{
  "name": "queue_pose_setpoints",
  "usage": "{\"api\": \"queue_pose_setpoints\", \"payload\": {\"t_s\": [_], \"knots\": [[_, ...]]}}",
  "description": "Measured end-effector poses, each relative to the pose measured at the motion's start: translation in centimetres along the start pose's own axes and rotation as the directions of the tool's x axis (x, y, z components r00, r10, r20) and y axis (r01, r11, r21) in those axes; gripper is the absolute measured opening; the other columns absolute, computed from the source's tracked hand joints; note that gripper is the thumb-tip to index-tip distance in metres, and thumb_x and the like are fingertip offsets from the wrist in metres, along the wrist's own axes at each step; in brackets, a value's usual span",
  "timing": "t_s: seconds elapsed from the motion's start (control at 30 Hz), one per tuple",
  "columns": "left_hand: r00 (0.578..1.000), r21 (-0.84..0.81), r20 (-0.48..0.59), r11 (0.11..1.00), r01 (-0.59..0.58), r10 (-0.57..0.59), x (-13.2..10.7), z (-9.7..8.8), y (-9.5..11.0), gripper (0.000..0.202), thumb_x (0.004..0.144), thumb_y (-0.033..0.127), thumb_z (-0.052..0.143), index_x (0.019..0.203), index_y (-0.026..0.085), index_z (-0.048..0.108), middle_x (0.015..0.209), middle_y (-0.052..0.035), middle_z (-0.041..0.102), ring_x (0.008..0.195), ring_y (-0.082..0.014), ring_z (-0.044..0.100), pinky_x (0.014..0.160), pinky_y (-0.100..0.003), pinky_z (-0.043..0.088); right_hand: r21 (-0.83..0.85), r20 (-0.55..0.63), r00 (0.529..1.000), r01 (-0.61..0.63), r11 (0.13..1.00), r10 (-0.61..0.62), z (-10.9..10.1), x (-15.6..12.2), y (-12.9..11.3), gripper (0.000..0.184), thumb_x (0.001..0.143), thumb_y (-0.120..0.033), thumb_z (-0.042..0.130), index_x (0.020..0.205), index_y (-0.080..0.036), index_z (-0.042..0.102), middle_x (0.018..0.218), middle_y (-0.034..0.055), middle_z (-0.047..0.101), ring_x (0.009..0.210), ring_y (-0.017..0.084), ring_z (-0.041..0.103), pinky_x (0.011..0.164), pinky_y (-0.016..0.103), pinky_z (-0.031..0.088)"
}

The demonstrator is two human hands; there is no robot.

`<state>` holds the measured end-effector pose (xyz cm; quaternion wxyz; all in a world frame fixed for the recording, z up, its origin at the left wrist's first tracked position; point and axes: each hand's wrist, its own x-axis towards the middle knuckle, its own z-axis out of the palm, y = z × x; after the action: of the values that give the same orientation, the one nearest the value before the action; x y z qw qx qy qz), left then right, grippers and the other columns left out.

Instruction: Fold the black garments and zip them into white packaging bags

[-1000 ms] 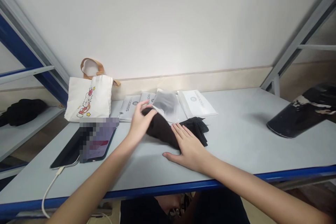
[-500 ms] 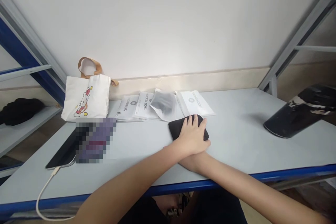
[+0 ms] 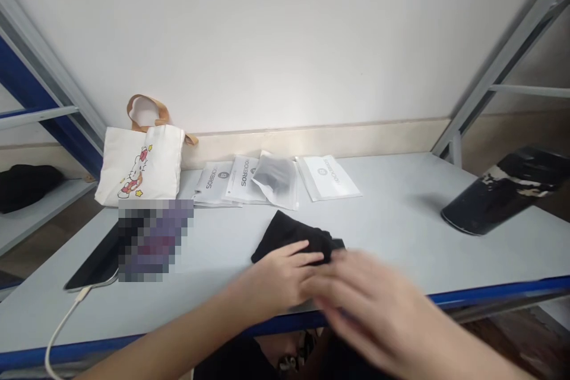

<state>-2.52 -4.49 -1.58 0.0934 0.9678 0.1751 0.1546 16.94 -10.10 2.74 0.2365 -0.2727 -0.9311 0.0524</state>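
A folded piece of black cloth (image 3: 291, 234) lies on the table near its front edge, bunched at its right end. My left hand (image 3: 282, 276) rests on the near side of the cloth, its visible fingers stretched out over it. Close against it, my right hand (image 3: 369, 303) is at the cloth's right end, with fingers bent and smeared by motion. Whether it pinches the cloth cannot be seen, because the two hands overlap there.
Flat frosted packets (image 3: 329, 178) lie along the wall. A white tote bag (image 3: 138, 166) stands at the left, behind a phone (image 3: 91, 261) on a cable and a pixelated purple item (image 3: 155, 240). A dark tumbler (image 3: 485, 202) lies tilted at the right.
The black cloth has shifted left and turned, and shows a wider shape. My left hand has moved down and left on it. My right hand has come out from underneath and now lies above.
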Motion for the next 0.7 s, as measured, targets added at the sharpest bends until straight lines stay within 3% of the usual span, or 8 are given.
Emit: {"api": "queue_pose_setpoints", "payload": {"t_s": [0.1,0.2,0.27,0.33,0.47,0.57,0.63,0.7], "knots": [[0.985,-0.104,-0.045,0.982,0.158,-0.164,-1.1,-1.0,1.8,0.045,0.086,0.018,0.048,0.13,0.027,0.044,0.121,0.0004,0.06,0.117,-0.0168,0.05,0.112,-0.037,0.026,-0.12,-0.279,0.957,-0.114,0.986,0.077,-2.2,2.9,3.4,0.019,0.09,-0.025,0.045,0.102,-0.022,0.059,0.085,0.0027,0.066,0.078,0.016,0.061,0.071,0.028,0.047],[0.866,-0.21,-0.108,0.862,0.461,-0.489,-0.6,-1.2,2.8,0.066,0.077,0.045,0.059,0.137,0.028,0.035,0.109,-0.0025,0.062,0.1,-0.0207,0.058,0.093,-0.037,0.045,-0.209,-0.426,0.856,-0.407,0.889,0.292,-1.3,6.5,9.2,0.029,0.092,-0.036,0.038,0.11,-0.022,0.055,0.095,0.0056,0.065,0.088,0.02,0.06,0.074,0.031,0.045],[0.796,-0.162,-0.124,0.804,0.573,-0.592,0.5,-0.6,3.3,0.073,0.076,0.05,0.058,0.139,0.022,0.032,0.106,-0.0065,0.06,0.098,-0.0244,0.055,0.084,-0.037,0.049,-0.283,-0.389,0.835,-0.511,0.812,0.39,0.7,8.3,13.3,0.038,0.092,-0.039,0.037,0.12,-0.018,0.05,0.113,0.011,0.059,0.101,0.024,0.055,0.082,0.034,0.042],[0.811,-0.027,-0.104,0.816,0.577,-0.576,1.4,0.3,3.7,0.065,0.081,0.04,0.053,0.138,0.015,0.034,0.105,-0.0105,0.059,0.099,-0.0268,0.053,0.084,-0.04,0.048,-0.406,-0.295,0.807,-0.591,0.697,0.512,3.0,9.3,16.6,0.052,0.087,-0.042,0.045,0.128,-0.011,0.044,0.132,0.0183,0.045,0.118,0.031,0.043,0.091,0.04,0.036],[0.914,0.104,-0.005,0.908,0.405,-0.407,1.6,0.8,2.9,0.05,0.08,0.012,0.044,0.129,0.017,0.047,0.107,-0.0094,0.058,0.098,-0.0232,0.053,0.089,-0.039,0.046,-0.426,-0.258,0.77,-0.633,0.646,0.584,5.3,8.9,19.5,0.047,0.083,-0.034,0.048,0.123,-0.009,0.051,0.129,0.0197,0.047,0.118,0.032,0.042,0.093,0.042,0.034],[0.954,0.082,-0.011,0.951,0.299,-0.299,0.0,-0.2,1.2,0.058,0.07,-0.002,0.041,0.119,0.026,0.055,0.127,-0.0037,0.052,0.119,-0.0217,0.045,0.108,-0.047,0.03,-0.432,-0.245,0.737,-0.665,0.609,0.63,4.6,7.8,19.8,0.034,0.082,-0.02,0.042,0.109,-0.011,0.06,0.111,0.0179,0.058,0.104,0.03,0.052,0.084,0.04,0.038],[0.958,0.036,-0.007,0.957,0.287,-0.286,-1.1,-1.0,0.3,0.062,0.066,-0.004,0.039,0.116,0.028,0.057,0.13,0.0004,0.053,0.127,-0.0209,0.04,0.113,-0.052,0.017,-0.427,-0.241,0.708,-0.692,0.582,0.664,3.8,7.5,19.9,0.032,0.08,-0.013,0.04,0.103,-0.011,0.063,0.101,0.0167,0.063,0.093,0.029,0.057,0.075,0.038,0.039],[0.951,-0.083,0.025,0.947,0.31,-0.309,-2.0,-1.9,0.3,0.062,0.069,0.0,0.041,0.122,0.031,0.053,0.129,0.0032,0.055,0.13,-0.0208,0.038,0.113,-0.053,0.016,-0.415,-0.249,0.684,-0.715,0.563,0.685,3.1,7.3,19.9,0.033,0.077,-0.009,0.04,0.101,-0.012,0.062,0.096,0.0152,0.064,0.086,0.028,0.059,0.067,0.035,0.039]]}}
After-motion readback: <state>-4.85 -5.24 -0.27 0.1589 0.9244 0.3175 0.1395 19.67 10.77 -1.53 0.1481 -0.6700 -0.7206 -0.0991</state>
